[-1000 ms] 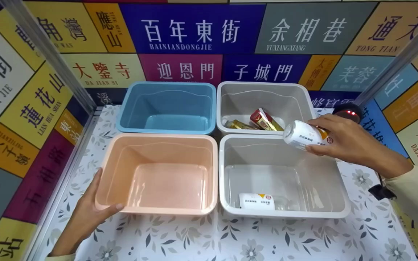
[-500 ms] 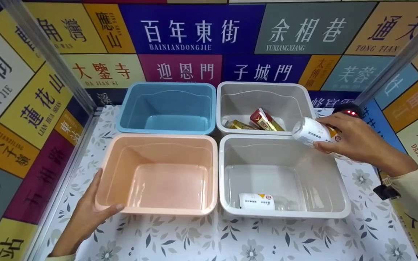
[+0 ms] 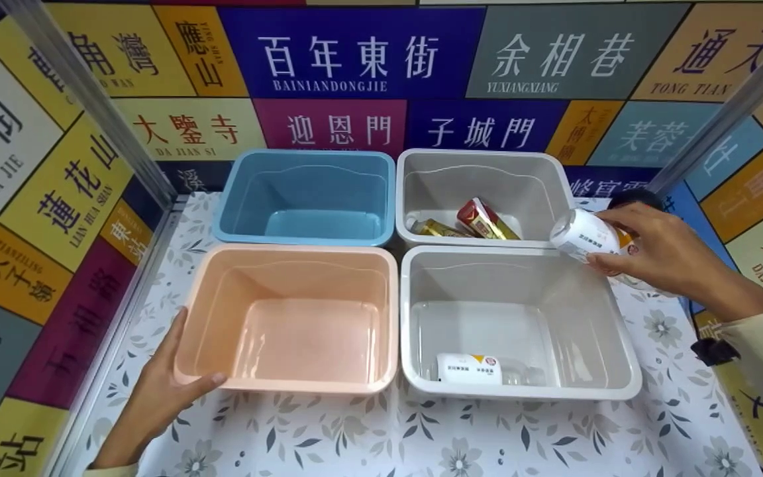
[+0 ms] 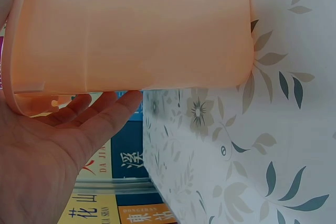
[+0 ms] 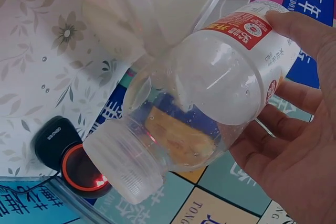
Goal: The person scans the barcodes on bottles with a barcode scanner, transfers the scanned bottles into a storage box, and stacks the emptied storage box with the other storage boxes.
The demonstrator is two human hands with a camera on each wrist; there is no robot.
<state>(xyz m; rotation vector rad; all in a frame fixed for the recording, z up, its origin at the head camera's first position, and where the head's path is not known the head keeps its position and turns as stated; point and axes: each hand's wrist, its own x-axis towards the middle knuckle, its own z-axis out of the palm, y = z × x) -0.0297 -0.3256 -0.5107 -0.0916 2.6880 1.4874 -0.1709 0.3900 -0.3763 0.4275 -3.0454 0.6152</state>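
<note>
My right hand (image 3: 666,255) grips a clear plastic bottle (image 3: 583,235) round its white label. The bottle is tilted above the back right corner of the front grey bin (image 3: 520,391), and its translucent white cap (image 5: 123,161) points down toward a black device in the right wrist view. Inside that bin lies a similar white-labelled bottle (image 3: 467,369) on its side. My left hand (image 3: 156,387) touches the near left corner of the peach bin (image 3: 289,385), thumb on the front rim and straight fingers (image 4: 113,114) along the outer side.
A blue bin (image 3: 308,154) stands behind the peach one. The back grey bin (image 3: 481,156) holds a red-and-gold can-like pack (image 3: 486,218) and a gold one (image 3: 444,228). Right of the bins is a black device (image 5: 86,169) with an orange ring and red light. Printed panels surround the table.
My right hand has moved a little to the right with the bottle, away from the back grey bin and closer over the black device. The left hand stays where it was.
</note>
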